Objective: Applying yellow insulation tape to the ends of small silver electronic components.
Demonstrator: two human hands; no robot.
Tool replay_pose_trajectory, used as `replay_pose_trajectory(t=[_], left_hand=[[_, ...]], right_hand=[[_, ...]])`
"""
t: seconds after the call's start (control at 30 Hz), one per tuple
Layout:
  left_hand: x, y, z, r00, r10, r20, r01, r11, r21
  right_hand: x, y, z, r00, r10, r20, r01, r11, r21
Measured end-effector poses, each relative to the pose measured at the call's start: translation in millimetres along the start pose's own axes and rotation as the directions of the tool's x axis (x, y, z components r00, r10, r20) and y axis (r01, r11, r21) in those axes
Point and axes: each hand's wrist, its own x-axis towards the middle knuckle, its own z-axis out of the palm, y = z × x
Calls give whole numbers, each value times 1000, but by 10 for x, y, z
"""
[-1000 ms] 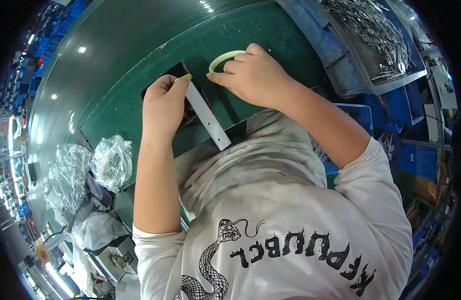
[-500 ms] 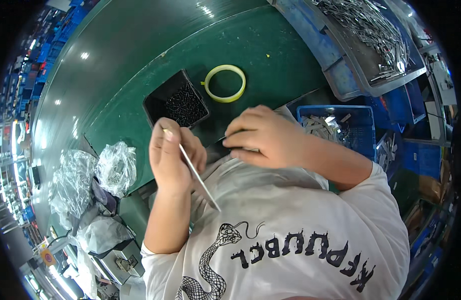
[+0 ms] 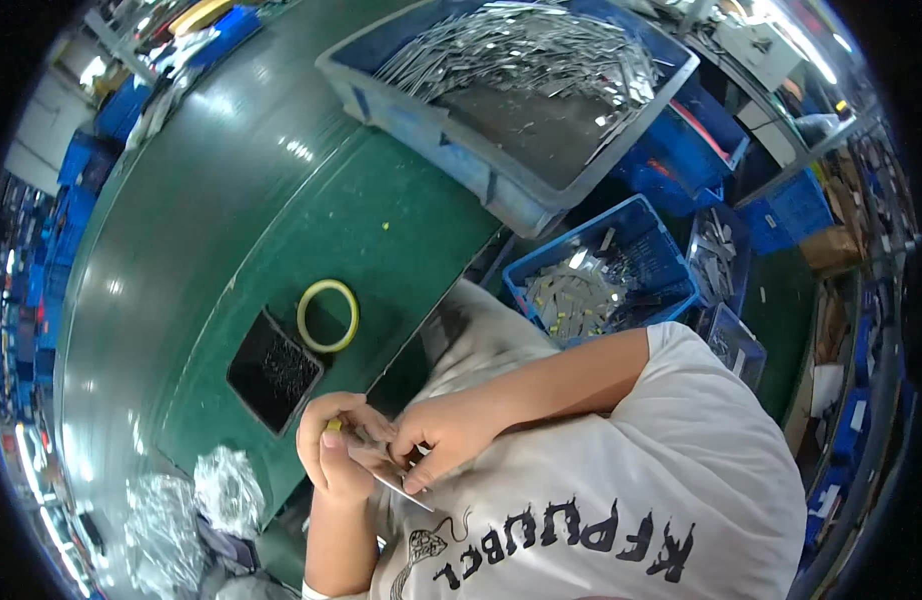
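My left hand (image 3: 336, 445) is closed on a thin, flat metal strip (image 3: 413, 496). The strip slants down to the right across my shirt, and a bit of yellow tape (image 3: 334, 425) shows at its upper end by my thumb. From the right, my right hand (image 3: 449, 432) reaches in with bent fingers closed at the strip's middle. What lies between those fingertips is too small to make out. Just beyond my left hand stands a black bin (image 3: 274, 372) of small dark pieces. A roll of yellow tape (image 3: 328, 316) lies flat beside it.
A large blue-grey crate (image 3: 451, 140) full of metal strips sits at the far edge of the green table (image 3: 381, 240). Right of my lap is a blue basket (image 3: 671, 290) with loose strips, some yellow-tipped. Clear plastic bags (image 3: 228, 492) lie at the lower left.
My right hand has come over to my left hand and now meets the strip. The view has swung right, bringing more of the crate and blue basket into sight.
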Motion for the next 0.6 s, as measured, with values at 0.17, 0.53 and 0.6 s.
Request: replay_pose_trajectory(t=[0.17, 0.53, 0.6], left_hand=[[14, -52, -61, 993, 50, 110, -96, 878, 470], [-251, -229, -255, 961, 62, 268, -165, 909, 382], [-406, -301, -387, 979, -60, 196, -33, 897, 440]], right_hand=[[-221, -53, -121, 982, -74, -174, 31, 972, -234], [-2053, 351, -745, 791, -342, -508, -386, 365, -847], [-2259, 210, -781, 767, -365, -528, -439, 301, -846]])
